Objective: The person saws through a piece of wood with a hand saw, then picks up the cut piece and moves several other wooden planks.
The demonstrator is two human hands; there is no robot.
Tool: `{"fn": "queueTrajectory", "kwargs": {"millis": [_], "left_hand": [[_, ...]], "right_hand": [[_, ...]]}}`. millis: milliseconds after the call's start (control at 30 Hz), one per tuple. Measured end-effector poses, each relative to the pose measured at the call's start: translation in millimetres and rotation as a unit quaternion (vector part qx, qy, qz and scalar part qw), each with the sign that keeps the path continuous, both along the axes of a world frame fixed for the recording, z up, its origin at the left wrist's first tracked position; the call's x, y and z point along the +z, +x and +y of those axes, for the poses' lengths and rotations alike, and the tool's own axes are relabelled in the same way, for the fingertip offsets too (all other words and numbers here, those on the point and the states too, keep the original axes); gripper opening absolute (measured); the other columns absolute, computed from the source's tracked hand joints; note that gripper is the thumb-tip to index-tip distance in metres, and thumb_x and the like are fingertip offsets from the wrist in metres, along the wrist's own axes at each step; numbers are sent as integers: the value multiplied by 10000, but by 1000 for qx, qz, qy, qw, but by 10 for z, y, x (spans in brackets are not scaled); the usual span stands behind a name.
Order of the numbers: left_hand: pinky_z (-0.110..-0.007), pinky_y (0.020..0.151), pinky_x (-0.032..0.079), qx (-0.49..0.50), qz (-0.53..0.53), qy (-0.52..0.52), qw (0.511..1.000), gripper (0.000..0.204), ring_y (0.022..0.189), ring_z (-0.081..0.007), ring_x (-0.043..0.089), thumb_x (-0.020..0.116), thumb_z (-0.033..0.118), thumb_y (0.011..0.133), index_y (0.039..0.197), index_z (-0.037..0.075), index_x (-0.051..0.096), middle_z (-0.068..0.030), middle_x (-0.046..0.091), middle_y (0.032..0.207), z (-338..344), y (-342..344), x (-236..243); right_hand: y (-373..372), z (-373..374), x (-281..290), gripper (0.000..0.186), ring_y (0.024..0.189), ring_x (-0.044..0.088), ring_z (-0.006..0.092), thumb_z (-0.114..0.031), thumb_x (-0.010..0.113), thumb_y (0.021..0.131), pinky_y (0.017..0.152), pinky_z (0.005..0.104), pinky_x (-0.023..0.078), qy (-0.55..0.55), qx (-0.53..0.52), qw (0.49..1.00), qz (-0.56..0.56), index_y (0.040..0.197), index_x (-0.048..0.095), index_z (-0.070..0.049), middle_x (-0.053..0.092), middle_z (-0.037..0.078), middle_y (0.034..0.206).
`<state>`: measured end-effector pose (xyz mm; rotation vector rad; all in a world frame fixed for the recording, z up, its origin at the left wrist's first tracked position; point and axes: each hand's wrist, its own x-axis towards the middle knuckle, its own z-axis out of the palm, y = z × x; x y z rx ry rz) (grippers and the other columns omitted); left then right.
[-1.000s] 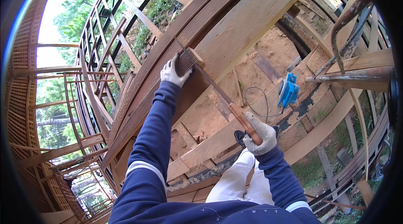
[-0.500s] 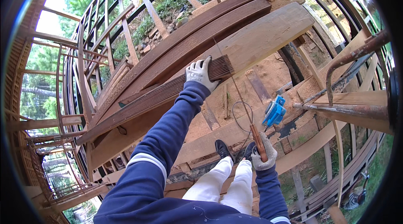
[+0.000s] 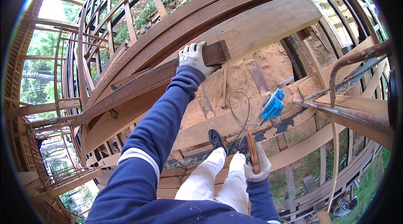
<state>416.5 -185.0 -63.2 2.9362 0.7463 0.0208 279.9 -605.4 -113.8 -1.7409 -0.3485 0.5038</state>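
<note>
Head view: your left hand is closed over the grooved brown board near its right-hand end, fingers across the top and thumb toward the near edge, a hold that likely keeps the board from sliding or turning. That board lies over the pale thick beam, which seems to serve as a bench under it. Your right hand is wrapped round the wooden handle of the handsaw, low and close to your legs, probably so the long blade can line up with your forearm. The thin blade crosses the board's end just beyond your left hand; whether its teeth touch the wood, you cannot tell from here. The blue power tool sits beyond your feet, apart from both hands.
</note>
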Motion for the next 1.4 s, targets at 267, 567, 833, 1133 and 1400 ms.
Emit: {"fn": "queueTrajectory", "kwargs": {"millis": [267, 567, 833, 1133, 1400], "left_hand": [[-480, 1039, 392, -22, -27, 29, 999, 893, 1201, -321, 556, 857, 585, 660, 1332, 91, 538, -131, 599, 1218, -155, 56, -15], [-509, 1054, 396, -22, -52, 48, 997, 902, 1187, -358, 561, 880, 556, 629, 1325, 94, 539, -160, 605, 1220, -109, -6, -47], [-497, 1052, 405, -34, -42, 53, 997, 881, 1193, -350, 554, 883, 532, 638, 1321, 88, 548, -154, 603, 1228, -198, 80, -164], [-497, 1020, 428, -37, -39, 53, 997, 855, 1163, -351, 575, 874, 536, 645, 1301, 85, 562, -163, 622, 1202, -110, 65, -61], [-498, 1074, 389, -25, 11, 29, 999, 863, 1210, -356, 541, 856, 515, 649, 1328, 89, 537, -162, 598, 1238, -102, 183, -113]], "right_hand": [[865, 814, 400, 678, 856, 732, 319, -58, 663, 754, 774, 384, 581, 52, 17, 981, -187, 1394, 517, 109, 698, 260, 1156], [270, 145, 679, 607, 1202, 650, 302, -18, 561, 834, 962, 340, 523, -208, 203, 941, -171, 1428, 487, 86, 599, 273, 1365], [1249, 1244, 271, 648, 823, 718, 368, -2, 721, 706, 762, 381, 574, 42, -29, 990, -130, 1337, 591, 59, 716, 254, 1054], [216, -368, 544, 605, 1059, 721, 311, -146, 715, 834, 896, 389, 564, -141, -42, 984, -105, 1361, 538, 92, 687, 267, 1215], [774, 164, 530, 604, 860, 703, 363, -113, 700, 726, 796, 458, 556, -84, 112, 962, -233, 1292, 614, 80, 691, 234, 1193]]}}
